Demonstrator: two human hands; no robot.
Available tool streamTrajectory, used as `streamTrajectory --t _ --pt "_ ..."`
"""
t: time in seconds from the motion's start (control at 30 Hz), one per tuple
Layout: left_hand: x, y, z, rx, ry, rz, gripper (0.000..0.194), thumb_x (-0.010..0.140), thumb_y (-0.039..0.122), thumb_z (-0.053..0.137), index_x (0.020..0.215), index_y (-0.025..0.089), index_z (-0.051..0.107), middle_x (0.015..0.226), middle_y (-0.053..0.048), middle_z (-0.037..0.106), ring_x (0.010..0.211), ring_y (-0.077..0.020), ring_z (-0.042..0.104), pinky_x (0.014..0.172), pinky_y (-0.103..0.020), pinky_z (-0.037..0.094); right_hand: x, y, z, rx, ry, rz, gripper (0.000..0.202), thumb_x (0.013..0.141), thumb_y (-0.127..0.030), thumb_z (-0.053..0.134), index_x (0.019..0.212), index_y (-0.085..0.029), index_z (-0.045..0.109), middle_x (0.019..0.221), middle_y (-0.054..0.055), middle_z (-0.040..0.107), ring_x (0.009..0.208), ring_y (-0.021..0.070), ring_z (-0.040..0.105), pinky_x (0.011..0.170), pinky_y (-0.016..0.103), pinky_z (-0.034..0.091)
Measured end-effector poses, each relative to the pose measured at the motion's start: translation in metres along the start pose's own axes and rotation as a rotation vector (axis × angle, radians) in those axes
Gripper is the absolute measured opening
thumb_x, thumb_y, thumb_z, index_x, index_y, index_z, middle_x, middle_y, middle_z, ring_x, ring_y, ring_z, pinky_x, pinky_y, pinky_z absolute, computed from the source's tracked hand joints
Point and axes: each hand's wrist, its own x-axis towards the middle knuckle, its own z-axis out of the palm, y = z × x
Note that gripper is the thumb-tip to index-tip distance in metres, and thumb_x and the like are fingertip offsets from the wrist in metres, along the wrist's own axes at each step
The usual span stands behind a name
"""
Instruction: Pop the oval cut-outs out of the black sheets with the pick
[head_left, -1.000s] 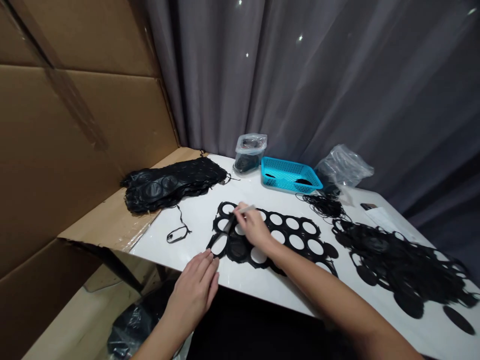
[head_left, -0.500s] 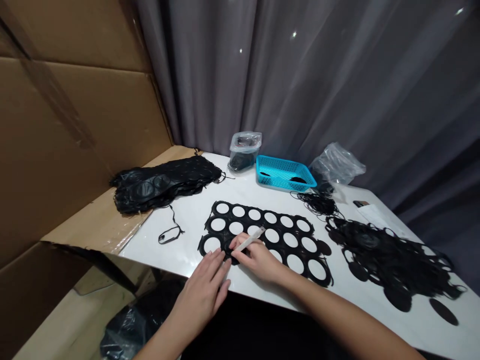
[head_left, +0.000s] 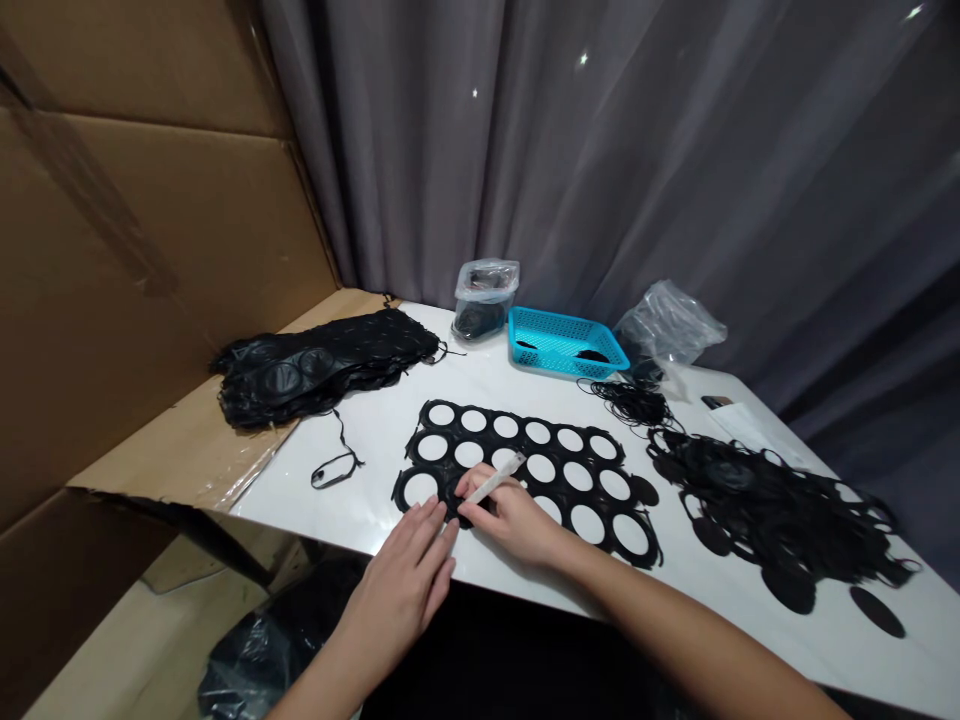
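Note:
A black sheet (head_left: 486,440) with rows of round holes lies flat on the white table (head_left: 300,500). My right hand (head_left: 510,510) is closed around a slim whitish tool (head_left: 498,478), its lower end hidden among the fingers over the sheet's front row. Beside it, my left hand (head_left: 412,560) lies with fingers stretched out, fingertips on the sheet's front left edge, holding nothing. A tangled heap of black rings and strips (head_left: 780,500) is on the right, with several black discs (head_left: 877,610) around it.
A stack of black sheets (head_left: 322,365) lies at the back left by a cardboard box (head_left: 150,230). Along the back stand a clear tub (head_left: 487,300), a blue basket (head_left: 566,343) and a clear plastic bag (head_left: 671,325). A black loop (head_left: 335,470) lies left of the sheet.
The whole view has shifted slightly. Both hands stay in nearly the same place on the sheet, and the tool remains in my right hand.

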Motion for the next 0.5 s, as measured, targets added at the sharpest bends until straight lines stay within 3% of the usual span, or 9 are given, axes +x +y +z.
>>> streamTrajectory --t 0.2,0.27,0.4,0.5 --pt "0.004 0.0 -0.002 0.002 0.007 0.004 0.035 0.099 0.018 0.05 0.132 0.015 0.059 0.137 -0.014 0.062 0.131 -0.0287 0.057 0.107 -0.047 0.051 -0.008 -0.007 0.015 -0.218 -0.006 -0.158 0.012 0.097 -0.018 0.049 0.097 -0.025 0.059 0.109 0.008 0.063 0.102 0.0259 0.057 0.089 0.04 0.049" --pt "0.006 0.0 -0.003 -0.006 0.017 0.002 0.032 0.099 0.017 0.049 0.129 0.015 0.061 0.134 -0.014 0.064 0.129 -0.0284 0.058 0.106 -0.046 0.052 -0.003 -0.006 0.013 -0.193 0.062 -0.12 0.016 0.097 -0.019 0.047 0.091 -0.027 0.059 0.103 0.008 0.065 0.097 0.026 0.058 0.085 0.04 0.05" --pt "0.01 -0.002 -0.005 -0.02 0.029 0.009 0.03 0.101 0.02 0.047 0.127 0.018 0.062 0.129 -0.012 0.066 0.126 -0.028 0.06 0.103 -0.045 0.054 0.01 0.01 -0.025 0.07 0.443 0.201 0.025 0.097 -0.033 0.052 0.072 -0.026 0.048 0.071 0.002 0.058 0.068 0.0212 0.057 0.069 0.037 0.049" --pt "0.012 -0.005 -0.006 -0.028 0.038 0.02 0.03 0.102 0.022 0.046 0.128 0.019 0.061 0.126 -0.011 0.067 0.125 -0.0274 0.061 0.102 -0.044 0.053 -0.006 0.03 -0.067 0.155 0.609 0.286 0.032 0.093 -0.045 0.056 0.069 -0.028 0.044 0.067 0.001 0.056 0.065 0.0209 0.058 0.067 0.038 0.051"
